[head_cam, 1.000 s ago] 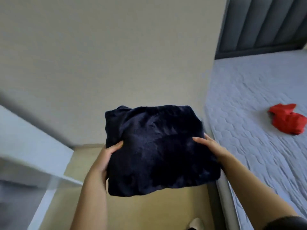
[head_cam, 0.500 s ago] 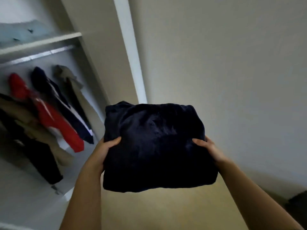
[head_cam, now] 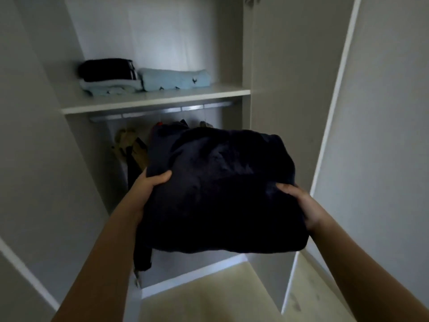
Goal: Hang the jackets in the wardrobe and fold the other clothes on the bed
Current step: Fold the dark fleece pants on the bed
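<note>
Holding the folded navy garment (head_cam: 222, 189) in front of the open wardrobe (head_cam: 274, 66), I have my left hand (head_cam: 151, 185) gripping its left edge and my right hand (head_cam: 300, 205) its right, thumbs on top. Behind it, dim shapes under the rail (head_cam: 162, 110) are probably hanging jackets (head_cam: 131, 145).

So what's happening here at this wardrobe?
A person holds a folded dark garment before the open wardrobe, left hand and right hand gripping its sides. Folded clothes lie on the shelf, and jackets hang from the rail below it.
</note>
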`<state>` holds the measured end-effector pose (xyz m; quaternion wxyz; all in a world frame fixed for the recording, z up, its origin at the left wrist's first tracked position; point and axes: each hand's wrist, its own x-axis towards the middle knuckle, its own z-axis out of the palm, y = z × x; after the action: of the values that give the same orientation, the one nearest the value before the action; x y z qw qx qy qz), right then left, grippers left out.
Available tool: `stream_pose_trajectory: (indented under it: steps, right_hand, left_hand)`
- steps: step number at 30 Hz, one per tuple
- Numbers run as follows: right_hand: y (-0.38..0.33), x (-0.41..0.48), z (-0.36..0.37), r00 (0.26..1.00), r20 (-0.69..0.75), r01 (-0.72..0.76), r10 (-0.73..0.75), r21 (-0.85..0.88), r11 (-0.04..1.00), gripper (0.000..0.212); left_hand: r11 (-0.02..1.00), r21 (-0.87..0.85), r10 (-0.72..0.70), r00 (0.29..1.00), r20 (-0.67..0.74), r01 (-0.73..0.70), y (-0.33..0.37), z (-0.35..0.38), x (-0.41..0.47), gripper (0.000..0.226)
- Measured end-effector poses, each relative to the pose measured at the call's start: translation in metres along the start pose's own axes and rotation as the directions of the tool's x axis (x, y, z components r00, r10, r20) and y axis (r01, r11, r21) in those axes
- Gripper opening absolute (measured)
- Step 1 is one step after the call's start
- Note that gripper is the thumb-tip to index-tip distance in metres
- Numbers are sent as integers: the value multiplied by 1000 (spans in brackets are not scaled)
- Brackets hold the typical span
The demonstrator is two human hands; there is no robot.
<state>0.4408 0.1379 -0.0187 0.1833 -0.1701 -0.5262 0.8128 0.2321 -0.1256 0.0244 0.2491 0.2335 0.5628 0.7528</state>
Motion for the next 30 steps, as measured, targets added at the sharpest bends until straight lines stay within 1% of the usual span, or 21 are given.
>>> stream_pose_trajectory:
  steps: [4,7,10,13,15,17,19,24,27,30]
  right_hand:
    - [-50,105,33,997,81,-17,18,-10,1000,50]
    - [-94,176,58,989,148,0,5,-35,999,51]
    - [-140,245,83,975,221,20,-11,-39,999,48]
    - [-180,311,108,963,269,34,-12,-76,997,37]
    - [-203,357,123,955,295,64,-30,-104,993,27]
    - [-226,404,138,952,299,113,-64,-147,983,25]
    - [-245,452,154,953,291,151,-89,-201,968,25]
    - [-290,573,193,951,249,252,-184,-276,927,16]
    - [-316,640,213,953,196,284,-230,-325,902,18]
    - [-333,708,228,941,194,328,-279,-310,892,27]
  left_hand:
    - [994,4,107,986,-130,-108,45,-15,80,59]
    - [984,36,176,965,-196,-172,80,-23,134,54]
    - [978,54,207,945,-255,-200,117,-33,186,42]
    - [975,108,217,933,-287,-193,157,-43,243,21]
    - [967,169,237,912,-336,-189,183,-52,288,17]
    - [954,215,276,888,-367,-208,203,-64,337,15]
    - [950,241,279,890,-362,-200,221,-77,388,17]
    - [954,253,231,930,-286,-159,269,-111,521,26]
    - [947,277,234,939,-251,-162,296,-124,596,25]
    - [938,272,286,925,-249,-217,318,-140,668,30]
